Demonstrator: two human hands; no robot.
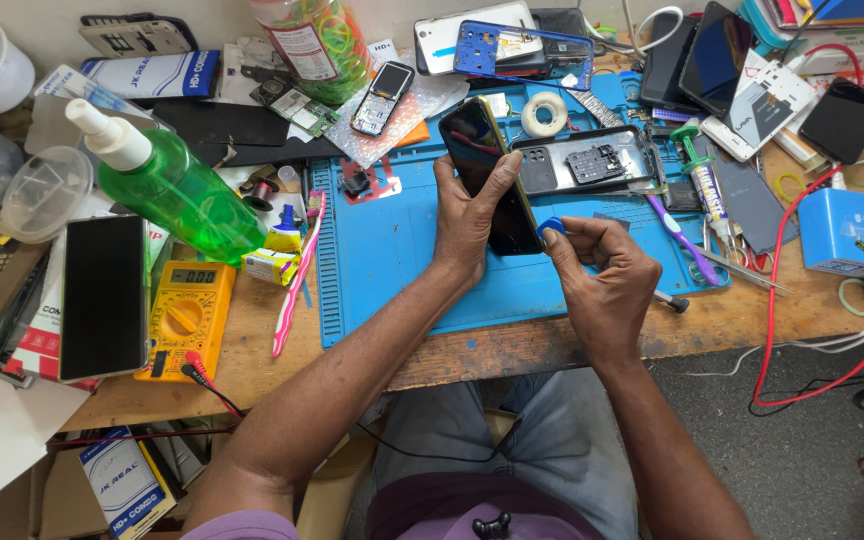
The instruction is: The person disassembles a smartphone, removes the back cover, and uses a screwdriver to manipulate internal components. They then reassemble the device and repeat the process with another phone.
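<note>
Two hands busy above blue mat (402, 260), near worktop front edge. We see left hand (467, 215) fingers clamped round dark phone (492, 175), tilted up. Right hand (602, 285) fingers pinch small blue pick (550, 228) touching phone's lower edge. We judge phone light, stiff, slippery glass, breakable; hold by side edges.

Black phone (492, 175), blue pick (550, 228), blue mat (402, 260), green bottle (177, 190)
</note>
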